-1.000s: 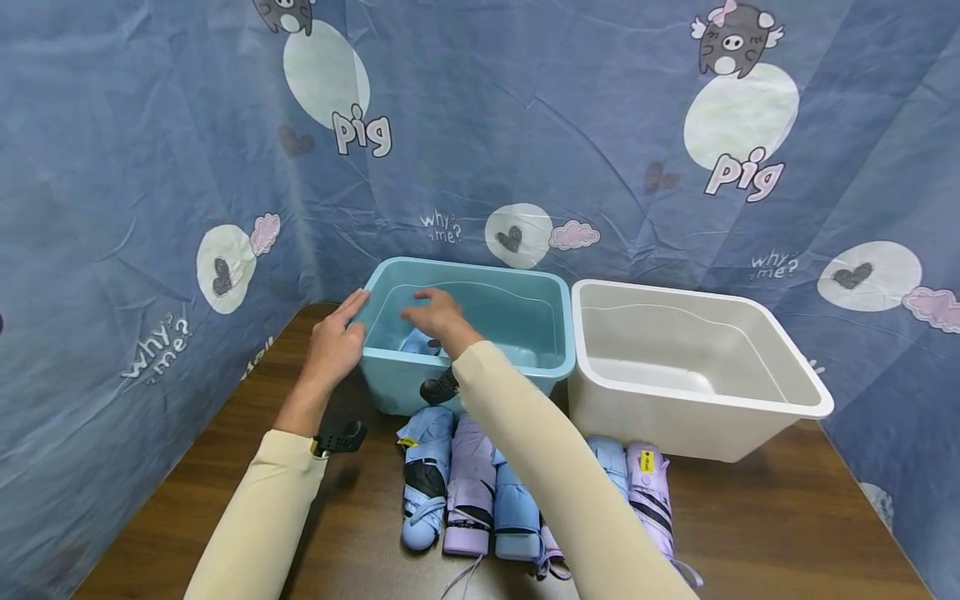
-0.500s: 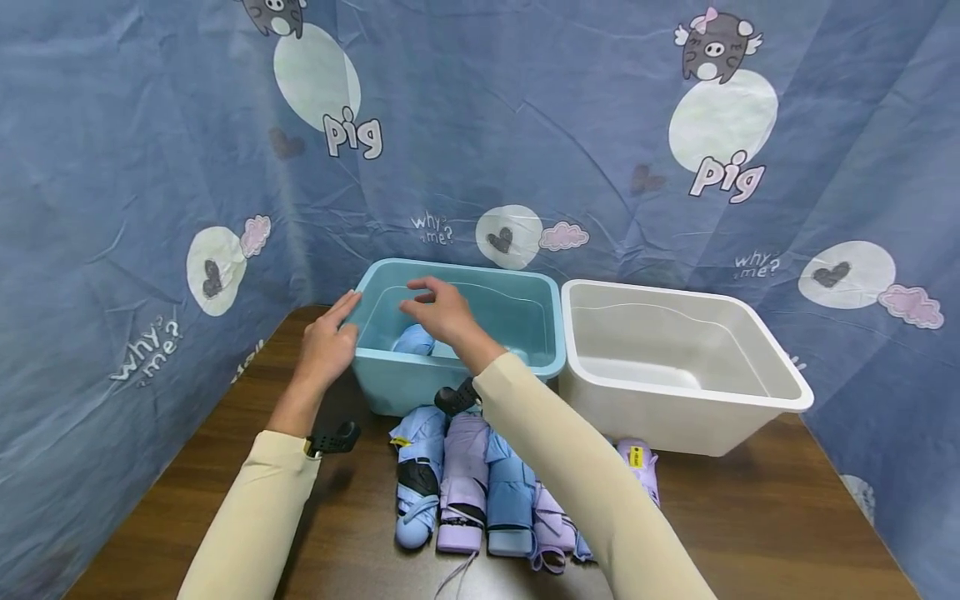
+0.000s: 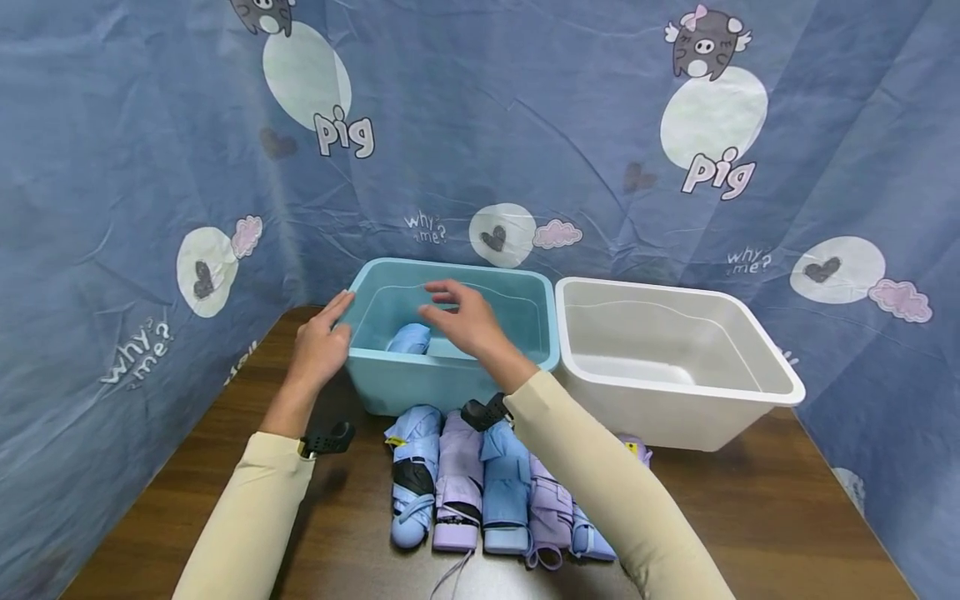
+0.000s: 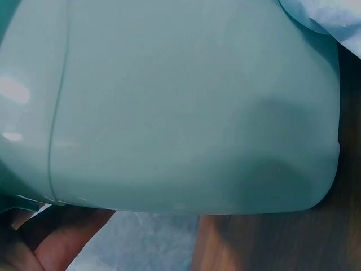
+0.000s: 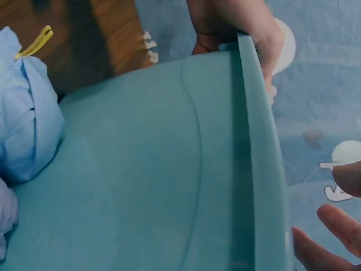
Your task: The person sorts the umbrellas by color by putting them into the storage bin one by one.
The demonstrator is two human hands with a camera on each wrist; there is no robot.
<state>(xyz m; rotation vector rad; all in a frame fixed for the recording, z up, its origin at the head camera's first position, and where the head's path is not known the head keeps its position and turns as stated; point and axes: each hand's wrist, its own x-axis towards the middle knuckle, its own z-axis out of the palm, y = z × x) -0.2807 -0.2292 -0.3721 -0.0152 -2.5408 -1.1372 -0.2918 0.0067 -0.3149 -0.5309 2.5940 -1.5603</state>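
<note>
My left hand [image 3: 321, 346] rests at the left rim of the teal bin [image 3: 450, 379], its fingers straight along the edge. The right wrist view also shows this left hand [image 5: 242, 25] at the rim's corner. Over the bin hovers my right hand [image 3: 467, 321], fingers loosely bent and apart, with nothing in them. A folded light blue umbrella [image 3: 409, 339] lies inside the bin at the left. Before the bin several folded umbrellas lie side by side, among them a light blue umbrella [image 3: 411, 512], a lavender umbrella [image 3: 458, 467] and a darker blue umbrella [image 3: 506, 492].
A white bin [image 3: 675, 412] stands right beside the teal one. My right sleeve [image 3: 607, 475] partly covers the umbrellas at the right, including a lavender umbrella [image 3: 634, 447]. Behind the wooden table [image 3: 780, 517] hangs a blue printed cloth [image 3: 600, 108].
My right hand has drawn to the right, away from the umbrella in the teal bin, which now shows more fully. The left hand stays at the rim. The head view has shifted slightly.
</note>
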